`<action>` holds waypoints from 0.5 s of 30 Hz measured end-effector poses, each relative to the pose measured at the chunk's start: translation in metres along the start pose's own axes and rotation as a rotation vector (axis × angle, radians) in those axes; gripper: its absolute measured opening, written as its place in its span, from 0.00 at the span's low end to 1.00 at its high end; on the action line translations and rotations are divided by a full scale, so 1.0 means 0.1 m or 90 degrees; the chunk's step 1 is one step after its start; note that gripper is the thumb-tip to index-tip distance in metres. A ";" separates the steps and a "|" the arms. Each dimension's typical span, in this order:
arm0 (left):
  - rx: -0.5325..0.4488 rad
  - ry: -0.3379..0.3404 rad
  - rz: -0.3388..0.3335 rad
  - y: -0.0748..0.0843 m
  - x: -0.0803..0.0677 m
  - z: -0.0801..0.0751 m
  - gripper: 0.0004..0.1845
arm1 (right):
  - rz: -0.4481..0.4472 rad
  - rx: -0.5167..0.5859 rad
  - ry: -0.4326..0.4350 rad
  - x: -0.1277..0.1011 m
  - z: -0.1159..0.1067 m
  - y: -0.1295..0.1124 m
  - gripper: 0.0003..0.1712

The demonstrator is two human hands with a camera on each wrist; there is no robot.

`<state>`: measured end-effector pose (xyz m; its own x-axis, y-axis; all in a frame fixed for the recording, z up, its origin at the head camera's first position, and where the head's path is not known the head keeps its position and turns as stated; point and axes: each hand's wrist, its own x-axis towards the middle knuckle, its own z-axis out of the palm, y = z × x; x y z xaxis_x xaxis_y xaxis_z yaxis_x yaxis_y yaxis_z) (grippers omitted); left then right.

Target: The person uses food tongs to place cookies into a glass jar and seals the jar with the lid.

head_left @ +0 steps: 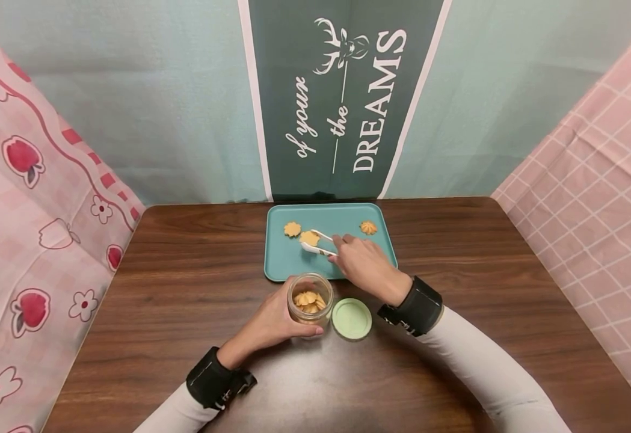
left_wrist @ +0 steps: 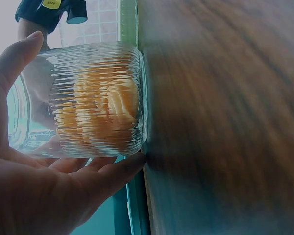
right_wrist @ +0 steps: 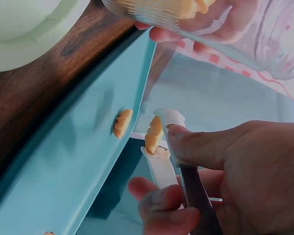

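Observation:
My left hand (head_left: 274, 322) grips a ribbed glass jar (left_wrist: 93, 55), which stands upright and uncapped on the table with several cookies (head_left: 310, 302) inside. White-tipped tongs (head_left: 319, 249) are in my right hand (head_left: 366, 264), thumb on one arm and fingers around the other. Between the tong tips sits a flower-shaped cookie (right_wrist: 153, 134), held over the teal tray (head_left: 277, 264). Two more cookies lie on that tray: one (head_left: 292, 229) left of the tongs, another (head_left: 368, 227) near the right end.
A pale green lid (head_left: 352, 319) lies on the table just right of the jar. The wooden table (head_left: 196, 258) runs back to a green cloth backdrop (head_left: 185, 102). Patterned pink cloths hang along the left (head_left: 50, 240) and right (head_left: 607, 180) sides.

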<state>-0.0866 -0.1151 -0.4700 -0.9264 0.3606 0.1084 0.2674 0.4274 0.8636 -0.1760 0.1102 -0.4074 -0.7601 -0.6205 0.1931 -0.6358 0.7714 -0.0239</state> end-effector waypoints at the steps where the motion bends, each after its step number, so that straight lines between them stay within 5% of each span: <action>1: -0.002 -0.001 -0.001 0.00 0.00 0.00 0.50 | 0.000 0.001 0.001 -0.01 0.00 0.00 0.16; 15: -0.016 -0.003 -0.005 0.01 0.00 0.00 0.49 | -0.010 0.003 0.011 -0.10 -0.10 0.02 0.17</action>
<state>-0.0864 -0.1151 -0.4693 -0.9271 0.3613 0.0995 0.2537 0.4095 0.8763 -0.1680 0.1191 -0.3991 -0.7478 -0.6297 0.2106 -0.6480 0.7612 -0.0248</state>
